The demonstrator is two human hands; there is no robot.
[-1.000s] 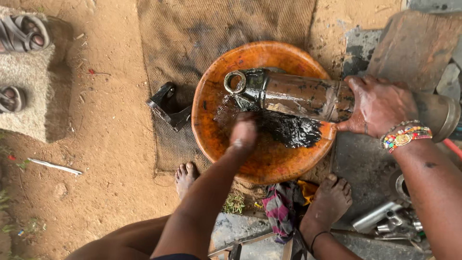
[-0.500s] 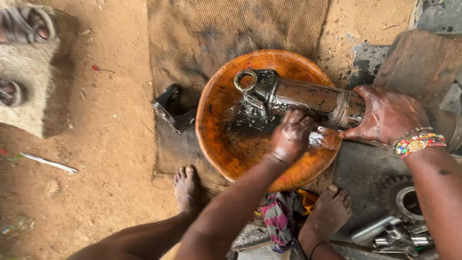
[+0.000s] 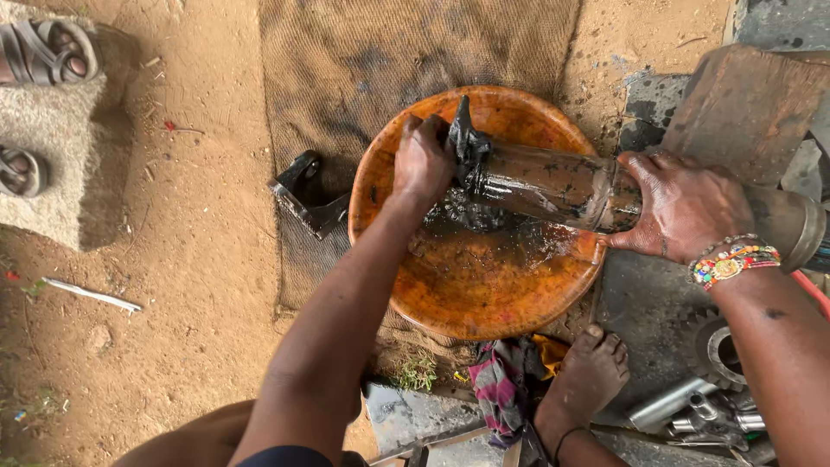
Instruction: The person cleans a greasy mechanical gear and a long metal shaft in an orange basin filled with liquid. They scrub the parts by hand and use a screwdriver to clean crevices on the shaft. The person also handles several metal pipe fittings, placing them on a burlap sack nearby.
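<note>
Pressing a black rag (image 3: 462, 143) in its closed grip, left hand (image 3: 424, 160); right hand (image 3: 683, 207) clasps the metal shaft (image 3: 545, 182).

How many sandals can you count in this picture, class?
2. One sandal lies at the top left corner on the grey mat; the other sandal lies below it at the left edge, partly cut off. More may lie out of view.

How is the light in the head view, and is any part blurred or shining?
Head view: soft daylight, only weak shadows; the wet metal tube and the liquid in the orange basin show glare; left hand and right hand are sharp; straight edges bend slightly near the frame borders.
</note>
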